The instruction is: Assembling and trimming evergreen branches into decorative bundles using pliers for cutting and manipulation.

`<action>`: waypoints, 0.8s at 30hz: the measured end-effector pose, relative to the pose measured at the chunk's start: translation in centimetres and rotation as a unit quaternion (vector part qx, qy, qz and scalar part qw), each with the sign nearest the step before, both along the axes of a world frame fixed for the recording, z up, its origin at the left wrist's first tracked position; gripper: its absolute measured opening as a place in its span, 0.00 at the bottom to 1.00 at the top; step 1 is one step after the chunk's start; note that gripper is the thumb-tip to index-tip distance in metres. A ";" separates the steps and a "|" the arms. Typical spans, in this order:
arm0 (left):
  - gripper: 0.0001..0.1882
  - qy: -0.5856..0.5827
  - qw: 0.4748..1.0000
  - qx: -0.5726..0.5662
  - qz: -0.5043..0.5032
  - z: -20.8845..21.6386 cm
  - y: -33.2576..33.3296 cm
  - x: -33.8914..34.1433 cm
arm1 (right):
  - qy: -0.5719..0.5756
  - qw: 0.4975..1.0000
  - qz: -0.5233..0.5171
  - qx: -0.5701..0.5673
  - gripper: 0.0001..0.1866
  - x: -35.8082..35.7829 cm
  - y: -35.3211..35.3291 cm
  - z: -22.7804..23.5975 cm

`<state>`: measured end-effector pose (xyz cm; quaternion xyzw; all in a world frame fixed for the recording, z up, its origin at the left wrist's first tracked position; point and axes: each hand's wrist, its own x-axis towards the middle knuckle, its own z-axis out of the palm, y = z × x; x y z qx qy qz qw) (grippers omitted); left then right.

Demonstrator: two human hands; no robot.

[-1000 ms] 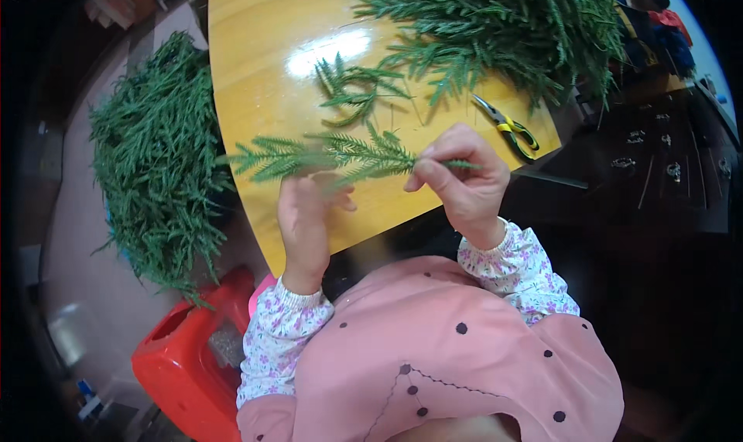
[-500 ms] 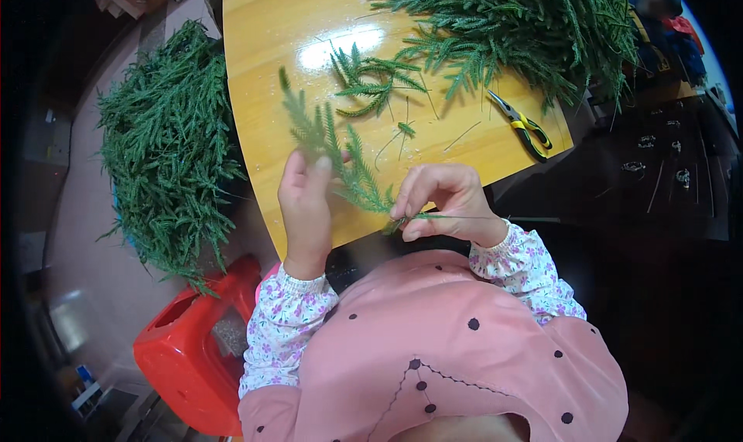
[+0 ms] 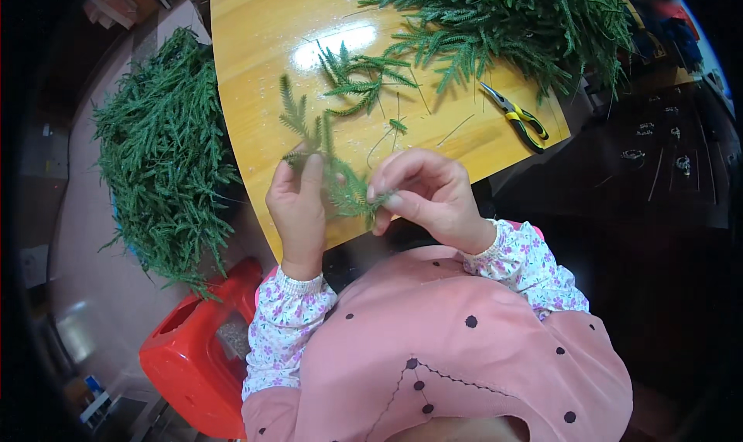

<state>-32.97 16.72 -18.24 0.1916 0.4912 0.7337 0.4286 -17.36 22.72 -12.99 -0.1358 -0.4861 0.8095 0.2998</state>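
Note:
Between my two hands is a green artificial pine branch [image 3: 350, 196], held over the near edge of the yellow wooden table [image 3: 251, 94]. My left hand [image 3: 300, 202] grips its upper part, thumb pressed against the sprigs, whose tips stick up past my fingers. My right hand [image 3: 429, 194] pinches the lower end between thumb and fingertips. Beyond them on the table lie several loose pine sprigs [image 3: 360, 86], a tiny green piece [image 3: 398, 125] and thin wire-like stems [image 3: 455, 130]. Long-nose pliers [image 3: 515, 118] with yellow and black handles rest at the right, their jaws pointing away from me.
A large heap of pine branches [image 3: 503, 24] covers the table's far right. Another big pile [image 3: 162, 163] stands left of the table, above a red plastic stool [image 3: 190, 364]. A dark surface [image 3: 619, 179] with small objects is at the right. Another person [image 3: 665, 16] shows at the far right.
My right hand has shifted left, closer to my left hand, with the lower end of the branch. The thin stem seen across my right palm no longer shows. The view has shifted slightly.

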 end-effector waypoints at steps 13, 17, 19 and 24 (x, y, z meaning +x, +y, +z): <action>0.08 0.052 0.998 0.026 0.017 -0.3 0.6 1.7 | -0.145 0.977 -0.126 0.092 0.06 0.5 1.1 -0.9; 0.07 0.076 0.996 0.033 0.020 -0.8 1.4 2.6 | -0.243 0.913 -0.204 0.259 0.04 0.1 3.5 -2.2; 0.06 0.125 0.991 0.021 0.051 -1.4 1.8 2.7 | -0.271 0.872 -0.235 0.333 0.04 0.1 4.7 -2.9; 0.05 0.224 0.974 0.004 0.040 -1.7 2.8 3.3 | -0.286 0.734 -0.280 0.548 0.05 0.9 6.1 -3.6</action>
